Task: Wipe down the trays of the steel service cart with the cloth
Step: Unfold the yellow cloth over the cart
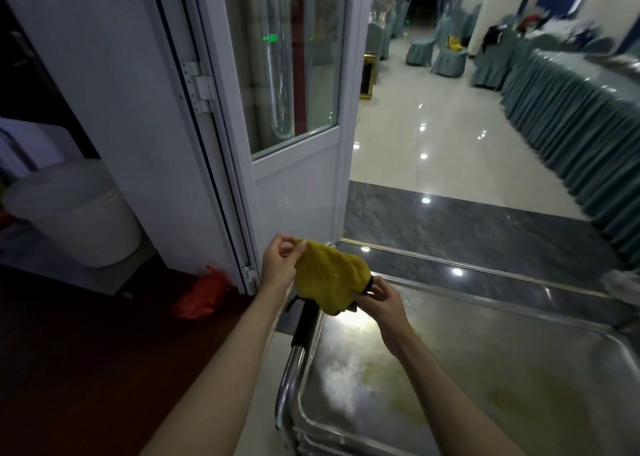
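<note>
**Cloth held up, top tray not yet touched**

We hold the yellow cloth [327, 275] stretched between both hands above the cart's near corner: left hand [278, 265] pinching its upper edge, right hand [379, 298] pinching the lower. Likely step: arranging the cloth. Next: lower it onto the top tray [485, 379], which looks smeared yellowish. Glossy tiled hall beyond an open door [298, 109].

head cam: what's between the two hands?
Only the yellow cloth, stretched between the left hand and right hand, each pinching an edge, above the cart's top tray. Head view shows this.
</note>
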